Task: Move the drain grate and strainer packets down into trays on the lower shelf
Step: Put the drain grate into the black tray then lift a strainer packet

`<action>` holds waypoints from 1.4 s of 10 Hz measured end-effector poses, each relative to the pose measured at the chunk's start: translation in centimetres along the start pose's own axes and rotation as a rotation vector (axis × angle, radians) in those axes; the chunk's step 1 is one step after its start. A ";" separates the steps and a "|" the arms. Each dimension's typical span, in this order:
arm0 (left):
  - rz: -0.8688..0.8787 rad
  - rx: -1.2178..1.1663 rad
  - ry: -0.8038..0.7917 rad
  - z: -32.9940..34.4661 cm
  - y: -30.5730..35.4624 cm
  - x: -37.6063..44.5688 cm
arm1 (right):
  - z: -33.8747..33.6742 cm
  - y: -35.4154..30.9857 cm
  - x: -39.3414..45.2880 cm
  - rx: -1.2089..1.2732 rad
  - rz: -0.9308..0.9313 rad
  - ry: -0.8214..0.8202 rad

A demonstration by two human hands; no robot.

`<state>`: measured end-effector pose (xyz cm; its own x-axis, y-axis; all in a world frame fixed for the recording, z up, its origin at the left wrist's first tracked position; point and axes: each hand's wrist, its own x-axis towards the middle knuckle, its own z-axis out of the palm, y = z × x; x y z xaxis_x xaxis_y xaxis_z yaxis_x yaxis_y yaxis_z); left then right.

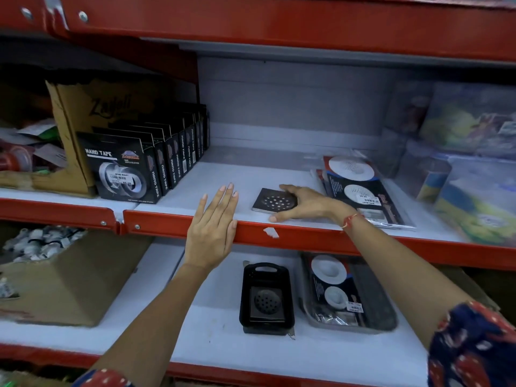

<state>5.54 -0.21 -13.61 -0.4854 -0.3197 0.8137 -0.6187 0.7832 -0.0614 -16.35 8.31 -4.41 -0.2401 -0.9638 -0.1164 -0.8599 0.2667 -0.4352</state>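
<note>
Dark metal, square and punched with round holes, the drain grate (273, 201) lies flat on the upper shelf (251, 174), close to its red front lip (279, 233). The right hand (304, 203) is draped over the grate's right side, index finger curled past the far edge and thumb on the shelf at the near edge; the fingers are spread around it but not visibly clamped, so I would judge the grip as forming, not made. Just right of the grate, under the right wrist, sits a stack of strainer packets (363, 188), glossy and overlapping. Left of the grate the left hand (212, 230) is flat and open, fingers together, holding nothing, its thumb edge resting on the lip.

Below the grate, on the lower shelf (195, 317), a black tray (266, 298) already holds another grate, and right of that a grey tray (349, 294) holds one strainer packet.

The likely trouble: the grate lies flush on a smooth shelf, so fingers may skid over it instead of getting under an edge, pushing it toward the lip and off. The wrist also rests on the slippery packets, and lifting the arm could drag the top one forward. Coming down, the grate must clear the lip, and the black tray is a tight fit, so it may land tilted on the one inside.
</note>
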 end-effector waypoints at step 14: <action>0.048 0.058 0.100 0.9 -0.3 0.1 | 21.1 8.0 -1.0 -0.177 -0.115 -0.180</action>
<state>5.18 -0.94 -14.04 -0.4529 -0.2259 0.8625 -0.6324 0.7633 -0.1322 -13.42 11.33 -26.61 -0.0661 -0.9688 -0.2390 -0.9460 0.1370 -0.2937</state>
